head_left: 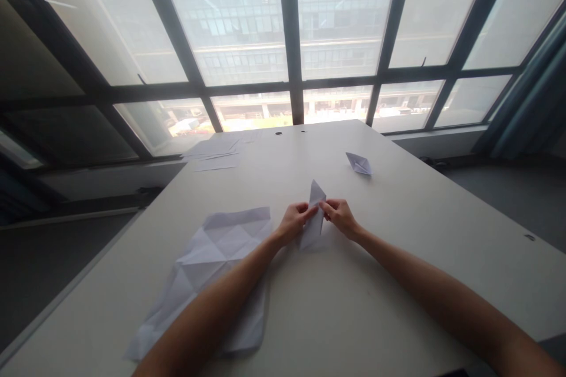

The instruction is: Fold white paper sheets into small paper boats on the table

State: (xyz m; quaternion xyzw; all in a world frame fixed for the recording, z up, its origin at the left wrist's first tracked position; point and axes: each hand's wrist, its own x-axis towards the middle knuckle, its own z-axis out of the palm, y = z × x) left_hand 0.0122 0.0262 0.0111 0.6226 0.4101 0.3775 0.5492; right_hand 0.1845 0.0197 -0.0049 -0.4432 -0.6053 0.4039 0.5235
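Observation:
A small folded piece of white paper [315, 218] stands on edge on the white table [398, 247], its point upward. My left hand [294, 222] pinches its left side with fingers closed. My right hand [339, 217] pinches its right side, fingers also closed. Both hands meet at the middle of the paper, just above the table top.
A large creased white sheet [212, 274] lies flat to the left, partly under my left forearm. A finished paper boat [359, 163] sits farther back on the right. Several loose sheets [216, 150] lie at the far left edge, near the windows.

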